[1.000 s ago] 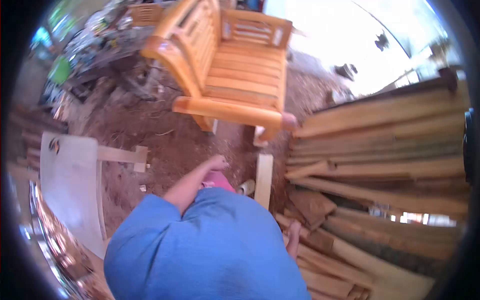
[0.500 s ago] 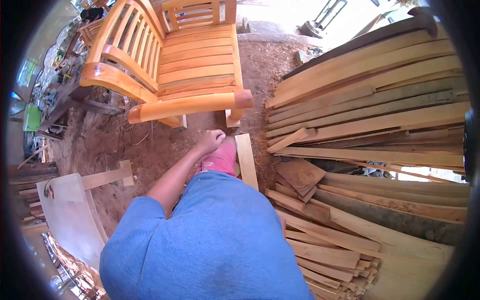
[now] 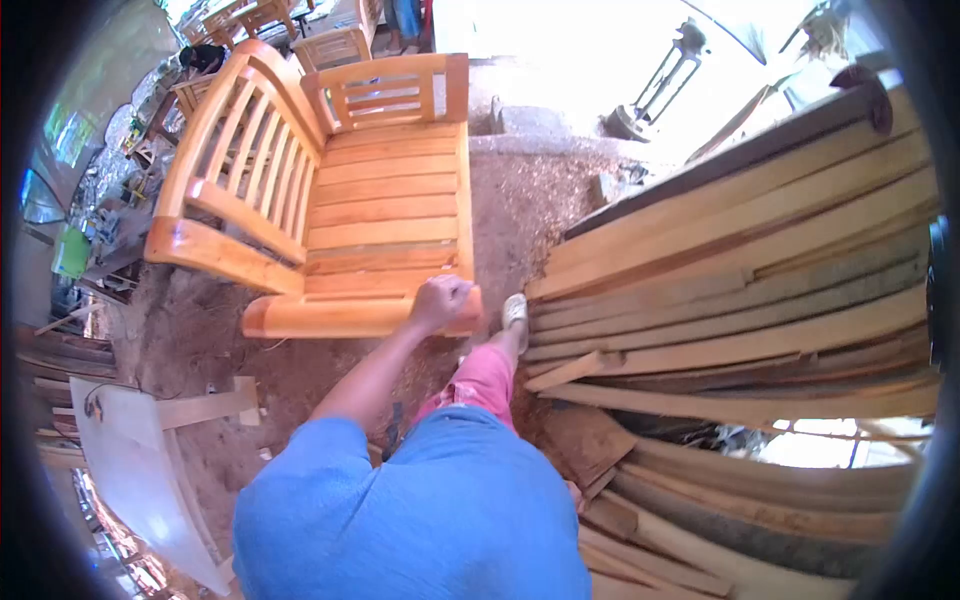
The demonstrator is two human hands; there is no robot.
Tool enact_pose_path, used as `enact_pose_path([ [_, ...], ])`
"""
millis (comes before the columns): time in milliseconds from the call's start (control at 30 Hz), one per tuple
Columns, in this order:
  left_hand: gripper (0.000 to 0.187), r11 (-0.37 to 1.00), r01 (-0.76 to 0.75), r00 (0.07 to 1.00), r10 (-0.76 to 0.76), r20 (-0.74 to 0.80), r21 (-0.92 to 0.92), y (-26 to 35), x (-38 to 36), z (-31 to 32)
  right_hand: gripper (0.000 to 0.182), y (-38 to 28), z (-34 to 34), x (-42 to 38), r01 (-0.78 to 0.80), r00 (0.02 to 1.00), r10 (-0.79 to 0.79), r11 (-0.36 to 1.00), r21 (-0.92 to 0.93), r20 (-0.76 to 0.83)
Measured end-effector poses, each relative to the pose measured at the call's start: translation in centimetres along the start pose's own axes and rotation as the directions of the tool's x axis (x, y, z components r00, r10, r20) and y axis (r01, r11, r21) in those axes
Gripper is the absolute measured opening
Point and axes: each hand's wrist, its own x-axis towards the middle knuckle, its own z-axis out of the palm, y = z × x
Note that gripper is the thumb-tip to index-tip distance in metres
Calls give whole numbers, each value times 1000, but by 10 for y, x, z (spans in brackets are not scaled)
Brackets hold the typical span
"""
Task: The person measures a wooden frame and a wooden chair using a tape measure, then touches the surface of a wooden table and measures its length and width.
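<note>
My left hand (image 3: 440, 303) is a loose fist with nothing showing in it, and it overlaps the near armrest (image 3: 330, 317) of a wooden bench in this view. The bench's slatted seat (image 3: 385, 190) stretches away from me, with an upright slatted backrest (image 3: 250, 125) along its left side. Of my right hand (image 3: 575, 495) only a sliver shows at the right edge of my blue shirt; its fingers are hidden behind my body.
Long stacked planks (image 3: 740, 290) fill the right side, near my stepping shoe (image 3: 515, 310). A pale curved panel (image 3: 135, 460) stands at lower left. Other wooden furniture (image 3: 335, 48) and a person's legs (image 3: 404, 22) are at the back. Dirt floor lies between.
My left hand has come forward from above my leg to over the bench's near armrest. The view has shifted, and the pale board beside my leg is out of sight.
</note>
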Motion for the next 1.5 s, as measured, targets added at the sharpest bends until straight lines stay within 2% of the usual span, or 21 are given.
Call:
enact_pose_path([
  [100, 31, 983, 185, 983, -185, 3, 14, -39, 39, 11, 28, -67, -43, 121, 204, 978, -205, 978, -45, -42],
  [133, 31, 974, 229, 973, -229, -12, 1, -44, 51, 11, 28, -101, -61, 166, 193, 980, -198, 969, -151, -16],
  [233, 33, 935, 350, 928, -354, -117, -55, -63, 83, 12, 30, -193, -115, 283, 140, 990, -143, 974, -179, -3],
  [333, 32, 833, 515, 822, -547, -159, -203, -74, 97, 36, 28, -238, -150, 372, 114, 992, -111, 992, -51, 64],
  [367, 32, 779, 572, 774, -616, -146, -255, -76, 98, 38, 27, -245, -157, 396, 229, 974, -227, 963, -142, 26],
  [400, 30, 775, 622, 772, -631, -73, -114, -66, 104, 32, 26, -250, -164, 419, 331, 940, -340, 915, -229, 1],
  [433, 30, 796, 594, 791, -604, -95, -119, -67, 102, 37, 24, -252, -169, 439, 422, 894, -449, 854, -305, -19],
  [500, 29, 848, 517, 837, -529, -136, -116, -68, 92, 49, 20, -251, -181, 475, 313, 885, -431, 831, -459, -177],
  [567, 30, 831, 544, 817, -557, -152, -117, -59, 91, 45, 18, -257, -199, 510, 375, 781, -606, 649, -662, -152],
  [667, 30, 775, 623, 760, -632, -150, -108, -56, 77, 38, 17, -226, -235, 565, 305, 863, -502, 609, -732, -58],
  [767, 31, 709, 696, 690, -704, -167, -115, -59, 79, 32, 23, -171, -261, 609, 22, 947, -271, 597, -802, -175],
  [833, 31, 687, 719, 666, -725, -176, -105, -63, 88, 29, 31, -156, -267, 613, -154, 967, -24, 741, -654, -255],
  [900, 33, 687, 723, 667, -723, -181, -77, -73, 104, 33, 31, -122, -271, 615, -192, 961, -30, 641, -743, -275],
  [967, 33, 681, 727, 664, -730, -165, -87, -70, 143, 28, 31, -127, -261, 611, -194, 973, 14, 589, -784, -231],
  [1033, 33, 683, 724, 668, -728, -153, -91, -75, 189, 30, 30, -137, -240, 616, -170, 971, -5, 691, -703, -240],
  [1100, 34, 696, 712, 685, -717, -132, -88, -87, 242, 40, 31, -123, -211, 628, -8, 993, -78, 709, -705, -90],
  [1167, 33, 796, 595, 779, -605, -162, -112, -95, 308, 55, 31, -172, -186, 630, 7, 981, 81, 894, -449, 175],
  [1233, 31, 789, 615, 787, -613, -62, 2, -87, 385, 62, 29, -101, -147, 666, -154, 901, 171, 985, -74, 399],
  [1267, 30, 819, 573, 818, -573, -46, -28, -90, 414, 77, 29, -93, -135, 680, -191, 873, 197, 980, -59, 445],
  [1367, 30, 878, 478, 878, -478, 3, -38, -93, 511, 108, 27, -112, -121, 733, -184, 853, 262, 961, -208, 451],
  [1500, 31, 873, 448, 767, -486, 418, 193, -121, 598, 144, 26, -157, -135, 820, -155, 863, 232, 967, -201, 449],
])
